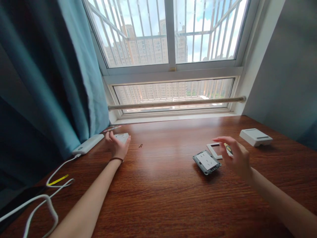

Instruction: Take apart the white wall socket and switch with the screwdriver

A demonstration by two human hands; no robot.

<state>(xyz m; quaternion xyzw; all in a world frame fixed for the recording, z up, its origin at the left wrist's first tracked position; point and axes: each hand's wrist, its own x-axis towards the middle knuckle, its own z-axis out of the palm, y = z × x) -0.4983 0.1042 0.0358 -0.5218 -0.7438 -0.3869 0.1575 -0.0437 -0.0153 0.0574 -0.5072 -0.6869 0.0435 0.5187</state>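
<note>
At the far left of the table, my left hand has its fingers curled around a white wall socket, part of which the hand hides. My right hand is closed on what looks like a screwdriver; only a bit of its yellow-and-dark handle shows. Just left of that hand lies a wall socket with a white face and grey frame. A white cover frame rests behind it, partly hidden by the right hand. Two small screws lie right of my left hand.
A white mounting box sits at the right rear. On the left are a white power strip, its looping white cable and a yellow strip. A blue curtain hangs beside the window.
</note>
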